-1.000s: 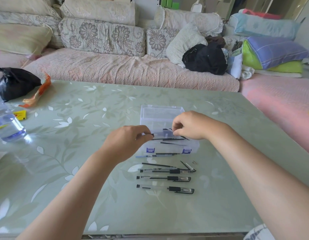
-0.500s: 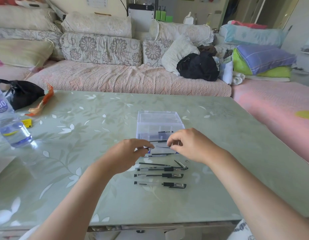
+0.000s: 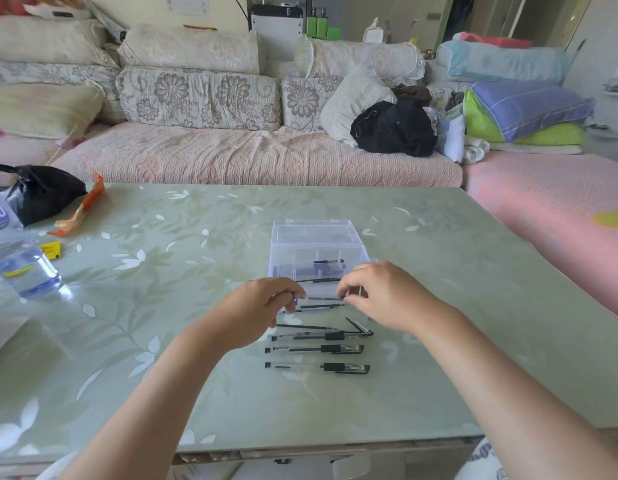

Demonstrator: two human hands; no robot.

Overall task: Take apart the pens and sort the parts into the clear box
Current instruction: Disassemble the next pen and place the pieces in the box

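While over box (image 3: 277,258) rim, left hand (image 3: 262,306), right hand (image 3: 383,296) on pen (image 3: 324,298)

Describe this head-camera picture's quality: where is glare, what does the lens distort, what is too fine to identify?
Head view: daylight glares on the glossy table beside the water bottle; head view: the wide-angle lens stretches the forearms toward the bottom corners; head view: the thin pen part pinched between left hand and right hand is too fine to identify.

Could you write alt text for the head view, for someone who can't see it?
A left hand and right hand pinch a pen part between them by a clear box on a green table. Three pens lie nearer; a bottle stands left.
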